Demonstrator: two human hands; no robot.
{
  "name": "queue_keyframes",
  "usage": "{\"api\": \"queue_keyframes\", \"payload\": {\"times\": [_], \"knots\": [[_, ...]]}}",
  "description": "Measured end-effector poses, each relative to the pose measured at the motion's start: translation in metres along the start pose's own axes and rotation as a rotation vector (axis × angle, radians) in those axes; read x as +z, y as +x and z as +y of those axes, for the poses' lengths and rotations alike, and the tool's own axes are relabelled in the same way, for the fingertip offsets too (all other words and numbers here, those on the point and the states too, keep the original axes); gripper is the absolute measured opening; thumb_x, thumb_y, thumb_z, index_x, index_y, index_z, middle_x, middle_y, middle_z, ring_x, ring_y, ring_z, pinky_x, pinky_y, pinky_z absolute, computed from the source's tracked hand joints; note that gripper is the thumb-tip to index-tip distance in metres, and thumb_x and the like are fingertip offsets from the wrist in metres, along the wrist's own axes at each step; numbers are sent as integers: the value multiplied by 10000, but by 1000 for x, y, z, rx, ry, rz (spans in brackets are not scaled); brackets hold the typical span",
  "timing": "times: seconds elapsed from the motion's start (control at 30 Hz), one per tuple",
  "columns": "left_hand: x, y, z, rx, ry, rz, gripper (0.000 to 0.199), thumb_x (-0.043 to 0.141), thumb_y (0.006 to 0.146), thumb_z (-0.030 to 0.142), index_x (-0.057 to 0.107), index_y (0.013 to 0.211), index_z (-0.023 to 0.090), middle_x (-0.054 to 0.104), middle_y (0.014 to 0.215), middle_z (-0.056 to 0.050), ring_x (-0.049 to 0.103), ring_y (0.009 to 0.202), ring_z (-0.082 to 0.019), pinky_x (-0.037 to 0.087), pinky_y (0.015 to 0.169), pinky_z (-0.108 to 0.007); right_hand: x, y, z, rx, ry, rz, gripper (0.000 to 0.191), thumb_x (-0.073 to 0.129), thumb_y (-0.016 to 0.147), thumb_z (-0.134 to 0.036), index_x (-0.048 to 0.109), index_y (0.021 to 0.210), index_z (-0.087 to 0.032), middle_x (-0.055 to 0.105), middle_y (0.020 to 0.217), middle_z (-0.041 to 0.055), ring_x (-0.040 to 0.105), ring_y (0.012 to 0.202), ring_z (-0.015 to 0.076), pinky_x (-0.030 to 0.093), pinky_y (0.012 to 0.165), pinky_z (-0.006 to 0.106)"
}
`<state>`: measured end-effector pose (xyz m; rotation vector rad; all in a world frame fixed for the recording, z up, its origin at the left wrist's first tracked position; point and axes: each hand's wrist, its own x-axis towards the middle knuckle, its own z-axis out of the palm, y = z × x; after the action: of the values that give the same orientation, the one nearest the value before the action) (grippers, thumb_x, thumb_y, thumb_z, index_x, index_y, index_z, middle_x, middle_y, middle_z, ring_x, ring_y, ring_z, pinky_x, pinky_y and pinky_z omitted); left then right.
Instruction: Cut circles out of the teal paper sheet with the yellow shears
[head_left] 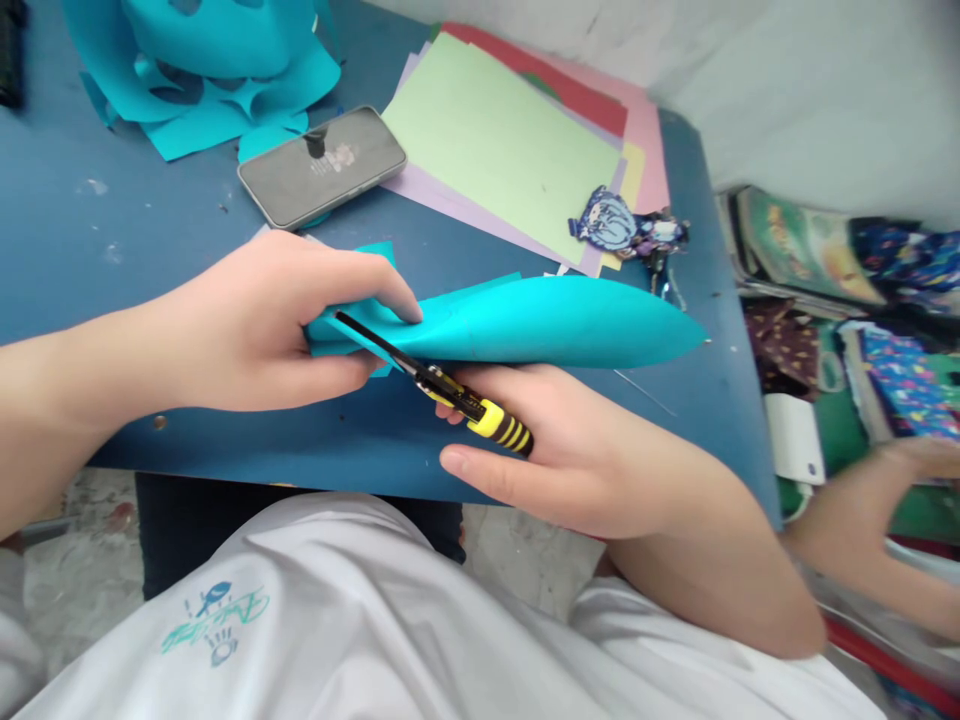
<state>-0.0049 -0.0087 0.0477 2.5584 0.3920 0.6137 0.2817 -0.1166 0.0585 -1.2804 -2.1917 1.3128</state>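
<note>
My left hand (289,320) pinches the left end of a folded turquoise sheet of paper (555,320), index finger on top and thumb beneath. The paper curves to a point at its right end. My right hand (570,450) holds scissors (450,390) with black blades and a yellow-and-black handle, seen nearly edge-on. Their blades lie against the paper, close to my left fingertips. My right thumb sticks out below the handle, and the other fingers are mostly hidden under the paper.
Cut turquoise paper with rounded holes (225,70) lies at the back left, beside a phone (322,165). Coloured sheets (502,140) are stacked behind the hands, with a character charm (611,220) on them. At right, another person's blurred arm (855,510) reaches near a white charger (795,437).
</note>
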Motion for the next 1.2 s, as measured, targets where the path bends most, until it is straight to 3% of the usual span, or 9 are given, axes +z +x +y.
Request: {"api": "queue_keyframes", "payload": {"times": [0.17,0.43,0.63,0.77,0.9,1.07,1.2], "knots": [[0,0,0,8,12,14,237,649,1023,256,756,1227,200,688,758,90,573,578,-77,401,603,-205,-2,1,0,16,9,-14,451,730,1078,-506,790,1430,-230,840,1410,119,820,1194,358,680,1030,455],[0,-2,-3,5,25,43,310,678,1025,255,734,1320,181,756,922,69,637,684,-71,418,644,-181,-2,3,1,-12,-15,18,430,725,1068,-490,812,1388,-216,847,1382,135,808,1184,365,653,1095,497],[-4,-5,2,-17,42,63,323,682,1032,195,714,1352,163,679,869,77,526,639,-65,383,620,-203,0,5,1,-37,-13,48,318,723,1064,-455,821,1235,-205,861,1118,110,810,1147,356,634,1138,503],[-6,-5,4,-30,34,86,325,722,1062,189,707,1387,173,754,999,54,575,706,-62,426,666,-200,1,6,-3,-44,13,61,242,738,1049,-438,801,1135,-220,842,1009,91,811,1145,353,637,1117,484],[-5,-6,5,-1,16,146,314,750,1133,348,716,1374,150,823,1145,-16,747,920,-107,536,806,-212,1,6,-3,-13,62,60,219,758,1036,-433,788,1091,-223,835,977,77,809,1074,322,646,1037,436],[-5,-7,6,-6,-10,188,465,756,1134,517,706,1408,145,812,1175,-47,788,1035,-156,618,884,-271,1,4,-3,93,164,-27,304,771,1030,-489,782,1083,-190,849,1021,92,764,884,256,617,771,348],[-6,-6,7,-13,-85,221,440,857,1070,410,715,1385,138,825,1242,-92,793,1153,-215,675,1016,-346,0,1,-4,170,262,-103,350,762,1044,-531,772,1035,-181,836,1021,105,729,837,231,577,682,321]]}}
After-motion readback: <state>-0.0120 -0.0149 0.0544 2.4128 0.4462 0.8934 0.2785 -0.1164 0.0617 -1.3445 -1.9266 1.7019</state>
